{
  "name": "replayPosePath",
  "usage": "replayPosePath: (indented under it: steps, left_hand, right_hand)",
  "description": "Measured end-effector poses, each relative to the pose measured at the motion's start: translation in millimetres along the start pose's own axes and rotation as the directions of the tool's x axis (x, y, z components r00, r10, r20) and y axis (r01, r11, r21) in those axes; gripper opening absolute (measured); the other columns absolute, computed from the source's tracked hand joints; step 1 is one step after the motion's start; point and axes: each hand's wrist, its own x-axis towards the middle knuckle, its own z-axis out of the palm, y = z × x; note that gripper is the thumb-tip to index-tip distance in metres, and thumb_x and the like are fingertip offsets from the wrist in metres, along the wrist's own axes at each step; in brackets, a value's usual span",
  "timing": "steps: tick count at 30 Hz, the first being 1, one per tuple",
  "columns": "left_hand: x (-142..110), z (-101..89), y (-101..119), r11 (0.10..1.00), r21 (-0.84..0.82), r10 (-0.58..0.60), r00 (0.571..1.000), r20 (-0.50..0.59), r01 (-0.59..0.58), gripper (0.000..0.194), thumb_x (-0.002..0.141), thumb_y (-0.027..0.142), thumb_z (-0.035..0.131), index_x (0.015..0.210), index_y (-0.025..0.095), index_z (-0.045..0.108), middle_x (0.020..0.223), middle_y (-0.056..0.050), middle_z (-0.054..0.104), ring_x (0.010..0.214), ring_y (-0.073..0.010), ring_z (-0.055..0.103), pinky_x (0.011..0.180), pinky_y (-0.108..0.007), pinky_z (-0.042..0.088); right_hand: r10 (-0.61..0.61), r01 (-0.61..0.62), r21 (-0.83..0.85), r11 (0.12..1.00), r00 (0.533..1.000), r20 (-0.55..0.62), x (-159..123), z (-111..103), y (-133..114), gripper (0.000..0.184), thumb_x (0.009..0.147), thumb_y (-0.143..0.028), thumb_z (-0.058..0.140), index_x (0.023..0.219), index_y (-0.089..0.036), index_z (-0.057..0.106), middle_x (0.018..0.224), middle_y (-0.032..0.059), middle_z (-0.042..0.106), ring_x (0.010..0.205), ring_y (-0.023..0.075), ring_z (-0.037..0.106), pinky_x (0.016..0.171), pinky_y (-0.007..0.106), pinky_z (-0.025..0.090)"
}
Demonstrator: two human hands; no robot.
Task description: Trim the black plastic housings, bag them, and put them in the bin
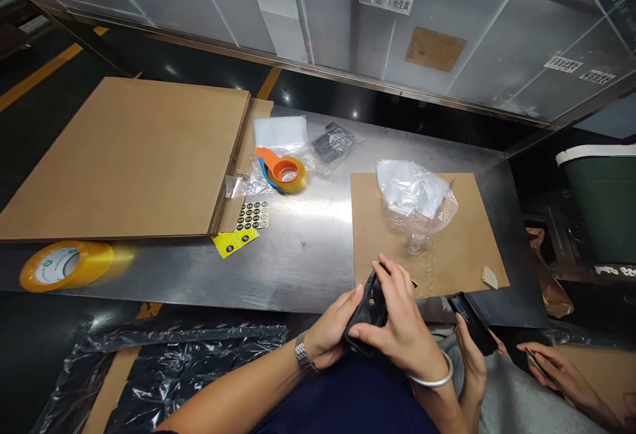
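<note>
Yellow tape roll [66,265] lies at the tabletop's [308,248] front left corner, flat cardboard [124,156] behind it. At the front edge, the left hand [330,334] and right hand [405,328] together grasp a black part [368,308]. A co-worker's hand [472,354] holds another black piece [472,323] near the front right corner.

L hand [330,334] & R hand [402,328] cupped together, fingers curled.

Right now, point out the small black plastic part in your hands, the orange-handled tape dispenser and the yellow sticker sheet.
small black plastic part [370,308]: head view, on its face between the hands.
orange-handled tape dispenser [284,170]: head view, on the orange core.
yellow sticker sheet [233,240]: head view, on its middle.
</note>
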Motion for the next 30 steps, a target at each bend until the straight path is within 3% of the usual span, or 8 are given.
replayPosePath:
  steps: [5,12,19,23,26,30]
  left_hand:
    - [-3.2,-3.5,-1.0,0.989,0.072,-0.13,0.991,0.017,0.128,0.041,0.079,0.053,0.043,0.087,0.013,0.051,0.06,-0.005,0.06,0.046,-0.0155,0.058,0.044,-0.024,0.043]
    - [-7.6,-2.3,0.8,0.984,0.121,-0.149,0.978,0.143,0.132,0.042,0.082,0.052,0.035,0.089,0.012,0.047,0.069,-0.012,0.064,0.049,-0.0161,0.06,0.044,-0.021,0.044]
    - [-10.5,-2.3,-0.8,0.977,0.143,-0.182,0.972,0.152,0.161,0.046,0.082,0.054,0.035,0.086,0.011,0.051,0.068,-0.012,0.064,0.048,-0.0155,0.06,0.042,-0.02,0.043]
    - [-10.9,-3.3,-2.3,0.973,0.17,-0.186,0.964,0.188,0.155,0.043,0.082,0.053,0.034,0.086,0.012,0.049,0.067,-0.012,0.064,0.047,-0.0151,0.059,0.04,-0.019,0.041]
    - [-10.8,-3.9,-3.8,0.972,0.181,-0.186,0.963,0.193,0.152,0.043,0.082,0.053,0.034,0.086,0.013,0.047,0.068,-0.011,0.064,0.048,-0.0154,0.059,0.04,-0.019,0.041]
    - [-10.7,-4.0,-3.9,0.971,0.197,-0.173,0.967,0.186,0.135,0.041,0.083,0.052,0.032,0.088,0.013,0.046,0.069,-0.011,0.064,0.05,-0.0158,0.06,0.043,-0.02,0.042]
  right_hand:
    - [0.073,-0.064,0.117,0.991,0.995,-0.07,3.9,-3.4,5.2,0.053,0.074,-0.034,0.059,0.122,-0.022,0.041,0.123,0.0102,0.041,0.116,0.0252,0.035,0.096,0.042,0.036]
    - [0.124,-0.052,0.275,0.96,0.96,-0.251,8.1,-5.8,14.3,0.019,0.082,-0.021,0.049,0.096,-0.023,0.061,0.098,0.0052,0.06,0.095,0.0188,0.053,0.083,0.035,0.043]
    - [0.085,-0.053,0.294,0.954,0.991,-0.099,5.2,-15.0,16.9,0.032,0.076,-0.028,0.059,0.107,-0.024,0.058,0.101,0.006,0.058,0.095,0.0202,0.051,0.081,0.037,0.043]
    - [0.082,-0.028,0.343,0.939,0.986,-0.144,5.9,-18.9,19.6,0.017,0.079,-0.025,0.054,0.092,-0.023,0.065,0.09,0.0049,0.062,0.087,0.0185,0.055,0.079,0.036,0.044]
    - [0.098,-0.024,0.369,0.929,0.978,-0.182,5.6,-18.8,20.4,0.019,0.082,-0.022,0.05,0.092,-0.024,0.066,0.085,0.0045,0.065,0.082,0.018,0.057,0.075,0.035,0.045]
    - [0.238,-0.129,0.441,0.888,0.95,-0.202,4.5,-12.6,21.5,0.018,0.08,-0.026,0.052,0.092,-0.023,0.066,0.085,0.0044,0.065,0.079,0.0176,0.058,0.07,0.032,0.046]
